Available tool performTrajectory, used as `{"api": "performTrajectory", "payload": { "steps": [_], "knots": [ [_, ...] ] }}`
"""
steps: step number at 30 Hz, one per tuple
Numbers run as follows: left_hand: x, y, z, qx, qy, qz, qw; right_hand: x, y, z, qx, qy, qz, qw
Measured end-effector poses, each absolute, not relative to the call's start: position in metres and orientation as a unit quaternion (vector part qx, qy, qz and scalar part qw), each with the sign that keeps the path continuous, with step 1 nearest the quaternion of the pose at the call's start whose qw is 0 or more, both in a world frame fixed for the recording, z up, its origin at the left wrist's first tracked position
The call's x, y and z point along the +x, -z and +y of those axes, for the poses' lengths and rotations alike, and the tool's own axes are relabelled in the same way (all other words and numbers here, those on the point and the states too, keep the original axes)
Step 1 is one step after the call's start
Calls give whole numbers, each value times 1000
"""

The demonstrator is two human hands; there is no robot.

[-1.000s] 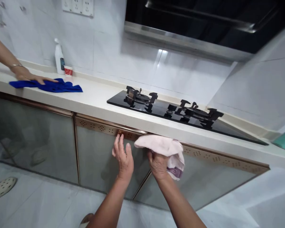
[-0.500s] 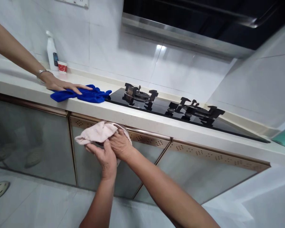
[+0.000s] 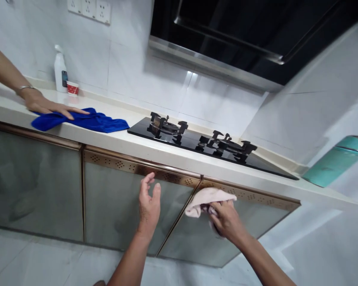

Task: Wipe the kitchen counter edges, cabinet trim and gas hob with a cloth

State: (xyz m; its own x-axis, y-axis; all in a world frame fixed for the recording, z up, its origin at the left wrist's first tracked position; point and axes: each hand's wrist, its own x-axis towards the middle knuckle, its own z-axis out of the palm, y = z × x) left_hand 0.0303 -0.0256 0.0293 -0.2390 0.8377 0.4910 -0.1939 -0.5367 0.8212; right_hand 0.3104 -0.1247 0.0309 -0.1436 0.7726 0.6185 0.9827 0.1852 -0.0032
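Since the earlier frame, the pale cloth has moved from the middle cabinet door to the right cabinet door, right of centre, and the left hand has parted from it.

Left hand, lower centre: empty, thumb and fingers apart, before the middle door; contact with it cannot be confirmed. Right hand: fingers clamped on the bunched cloth at the upper part of the right door. Risk: the loose fold could snag on the door's edge or slip from a grip that holds only part of it.

On the counter, left of frame, a co-worker's hand presses a blue cloth. Its right corner lies at the edge of the hob; a further push rightward could catch a burner support. Behind, the red cup beside the spray bottle could tip if the forearm strayed back.
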Motion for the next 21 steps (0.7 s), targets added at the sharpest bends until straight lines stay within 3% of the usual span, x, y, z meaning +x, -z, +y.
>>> {"api": "performTrajectory", "payload": {
  "steps": [4, 8, 11, 14, 17, 21],
  "knots": [
    [49, -45, -58, 605, -583, 186, 510, 285, -57, -169, -622, 62, -721, 301],
    [57, -58, -90, 731, -473, 107, 480, 256, -96, -181, -672, -28, -620, 404],
    [59, -60, -106, 753, -420, 103, 496, 236, -120, -182, -646, -28, -609, 459],
    [62, -58, -113, 713, -446, 124, 527, 216, -132, -182, -564, 21, -669, 483],
    [63, -68, -108, 692, -539, 144, 457, 202, -141, -175, -444, 111, -749, 479],
    [62, -123, -87, 713, -650, 143, 222, 198, -170, -152, -350, 217, -764, 497]
  ]
}}
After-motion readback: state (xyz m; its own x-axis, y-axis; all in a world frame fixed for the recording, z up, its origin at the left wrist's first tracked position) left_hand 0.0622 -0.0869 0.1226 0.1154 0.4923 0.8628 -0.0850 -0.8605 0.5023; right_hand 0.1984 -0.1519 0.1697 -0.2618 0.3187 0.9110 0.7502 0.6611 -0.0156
